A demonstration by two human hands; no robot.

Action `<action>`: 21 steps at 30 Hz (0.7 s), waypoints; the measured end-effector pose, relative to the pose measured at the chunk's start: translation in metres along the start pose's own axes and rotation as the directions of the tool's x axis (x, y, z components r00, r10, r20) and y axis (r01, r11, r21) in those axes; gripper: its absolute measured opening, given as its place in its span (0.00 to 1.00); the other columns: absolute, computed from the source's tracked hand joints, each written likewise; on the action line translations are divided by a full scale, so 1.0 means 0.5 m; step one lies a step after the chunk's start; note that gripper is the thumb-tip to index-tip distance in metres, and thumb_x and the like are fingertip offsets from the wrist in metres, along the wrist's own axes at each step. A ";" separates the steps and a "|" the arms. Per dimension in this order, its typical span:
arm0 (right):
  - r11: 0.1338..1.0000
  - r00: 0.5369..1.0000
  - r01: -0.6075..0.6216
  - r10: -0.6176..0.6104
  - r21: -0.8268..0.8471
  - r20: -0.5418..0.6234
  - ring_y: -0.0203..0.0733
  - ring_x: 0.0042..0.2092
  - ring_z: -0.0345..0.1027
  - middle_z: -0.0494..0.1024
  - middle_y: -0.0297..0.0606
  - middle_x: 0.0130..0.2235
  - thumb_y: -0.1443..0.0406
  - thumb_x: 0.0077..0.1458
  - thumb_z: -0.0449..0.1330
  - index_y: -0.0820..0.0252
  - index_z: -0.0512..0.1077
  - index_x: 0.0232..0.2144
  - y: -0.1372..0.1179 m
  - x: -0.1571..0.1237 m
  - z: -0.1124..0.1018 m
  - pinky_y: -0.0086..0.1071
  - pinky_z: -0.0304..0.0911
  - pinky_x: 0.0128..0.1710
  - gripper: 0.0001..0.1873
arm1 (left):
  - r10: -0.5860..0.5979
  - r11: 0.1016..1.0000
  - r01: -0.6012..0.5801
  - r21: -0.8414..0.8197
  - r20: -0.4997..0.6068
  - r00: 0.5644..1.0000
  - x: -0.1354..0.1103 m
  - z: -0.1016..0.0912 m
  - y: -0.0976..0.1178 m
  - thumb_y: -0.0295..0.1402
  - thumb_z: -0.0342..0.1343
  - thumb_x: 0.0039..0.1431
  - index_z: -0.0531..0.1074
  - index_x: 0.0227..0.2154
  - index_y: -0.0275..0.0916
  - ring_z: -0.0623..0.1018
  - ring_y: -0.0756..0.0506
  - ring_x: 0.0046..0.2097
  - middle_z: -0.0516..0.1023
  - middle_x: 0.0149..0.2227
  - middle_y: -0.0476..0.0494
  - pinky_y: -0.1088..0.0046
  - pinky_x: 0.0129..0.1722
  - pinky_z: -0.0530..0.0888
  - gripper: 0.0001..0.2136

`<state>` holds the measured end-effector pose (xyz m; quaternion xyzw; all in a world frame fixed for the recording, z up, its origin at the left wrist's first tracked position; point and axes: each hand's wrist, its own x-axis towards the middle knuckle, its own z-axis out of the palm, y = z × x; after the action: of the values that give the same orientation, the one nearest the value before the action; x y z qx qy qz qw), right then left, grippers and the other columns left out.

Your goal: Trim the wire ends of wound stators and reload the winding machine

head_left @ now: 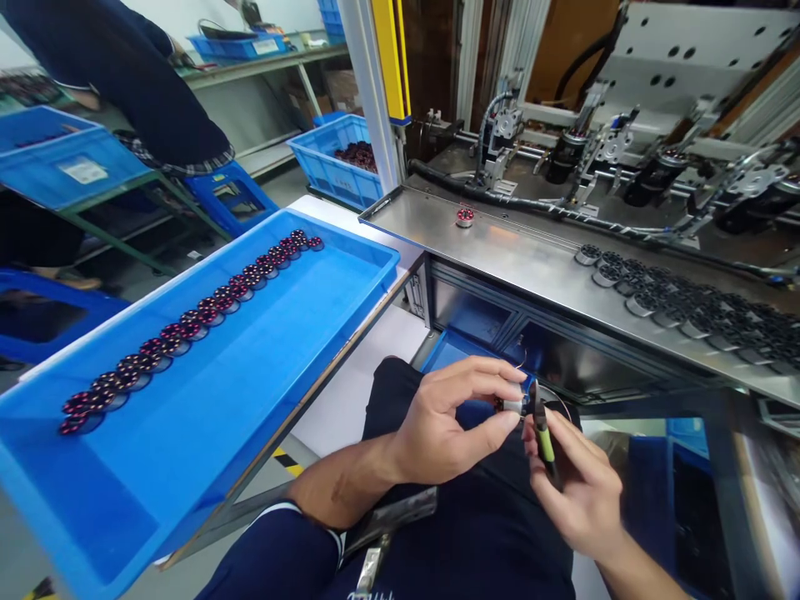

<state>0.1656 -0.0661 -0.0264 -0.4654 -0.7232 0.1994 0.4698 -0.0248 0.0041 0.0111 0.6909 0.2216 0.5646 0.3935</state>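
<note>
My left hand pinches a small wound stator between thumb and fingers, held over my lap. My right hand grips small cutters with a green handle, their tip against the stator; thin wire loops curl off it. To my left a long blue tray carries a diagonal row of several copper-wound stators.
A steel machine shelf ahead holds one stator and a row of several unwound cores. Winding heads stand behind. A blue crate of parts sits on the floor. Another person stands at the back left.
</note>
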 end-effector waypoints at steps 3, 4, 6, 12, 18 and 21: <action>0.995 0.995 -0.095 0.095 0.008 0.019 0.42 0.40 0.76 0.79 0.38 0.42 0.75 0.54 0.57 0.49 0.64 0.63 0.005 -0.011 -0.011 0.32 0.75 0.39 0.35 | 0.155 0.984 -0.157 0.089 0.030 0.987 0.001 -0.006 -0.013 0.21 0.64 0.51 0.74 0.48 0.36 0.81 0.42 0.50 0.78 0.51 0.33 0.65 0.50 0.80 0.20; 0.992 0.992 -0.123 0.123 0.010 0.032 0.41 0.40 0.76 0.79 0.39 0.43 0.75 0.55 0.57 0.49 0.64 0.63 0.005 -0.015 -0.016 0.32 0.75 0.40 0.35 | 0.190 0.974 -0.193 0.116 0.036 0.981 0.001 -0.008 -0.017 0.22 0.65 0.50 0.72 0.51 0.36 0.80 0.41 0.50 0.77 0.53 0.32 0.65 0.50 0.81 0.23; 0.986 0.985 -0.164 0.164 0.001 0.057 0.40 0.40 0.76 0.79 0.39 0.44 0.74 0.55 0.57 0.49 0.64 0.63 0.000 -0.022 -0.028 0.31 0.75 0.42 0.34 | 0.226 0.958 -0.231 0.170 0.050 0.973 0.002 -0.010 -0.023 0.23 0.66 0.50 0.70 0.55 0.34 0.80 0.40 0.52 0.76 0.53 0.31 0.65 0.51 0.80 0.28; 0.969 0.967 -0.243 0.239 0.040 0.084 0.35 0.36 0.78 0.80 0.35 0.42 0.76 0.52 0.57 0.44 0.67 0.61 -0.043 -0.026 -0.059 0.25 0.74 0.42 0.36 | 0.277 0.906 -0.307 0.290 0.140 0.951 0.003 -0.007 -0.026 0.22 0.63 0.54 0.72 0.51 0.34 0.80 0.44 0.51 0.78 0.51 0.33 0.70 0.51 0.80 0.20; 0.854 0.871 -0.465 0.393 0.233 0.295 0.39 0.44 0.80 0.82 0.33 0.47 0.79 0.49 0.56 0.36 0.64 0.63 -0.072 -0.048 -0.096 0.30 0.72 0.50 0.44 | 0.281 0.882 -0.329 0.338 0.184 0.942 -0.005 -0.007 -0.033 0.22 0.62 0.56 0.72 0.50 0.37 0.80 0.44 0.51 0.76 0.51 0.36 0.69 0.46 0.83 0.18; 0.786 0.800 -0.569 0.459 0.241 0.387 0.46 0.51 0.77 0.80 0.38 0.52 0.77 0.50 0.57 0.41 0.64 0.63 -0.075 -0.059 -0.110 0.39 0.69 0.56 0.41 | 0.312 0.874 -0.362 0.323 0.199 0.929 -0.006 -0.007 -0.037 0.20 0.62 0.56 0.72 0.49 0.34 0.79 0.42 0.52 0.77 0.48 0.35 0.64 0.50 0.82 0.18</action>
<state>0.1989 -0.1180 0.0126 -0.5198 -0.5839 0.5146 0.3522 -0.0265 0.0137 -0.0053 0.8163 0.1671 0.5252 0.1727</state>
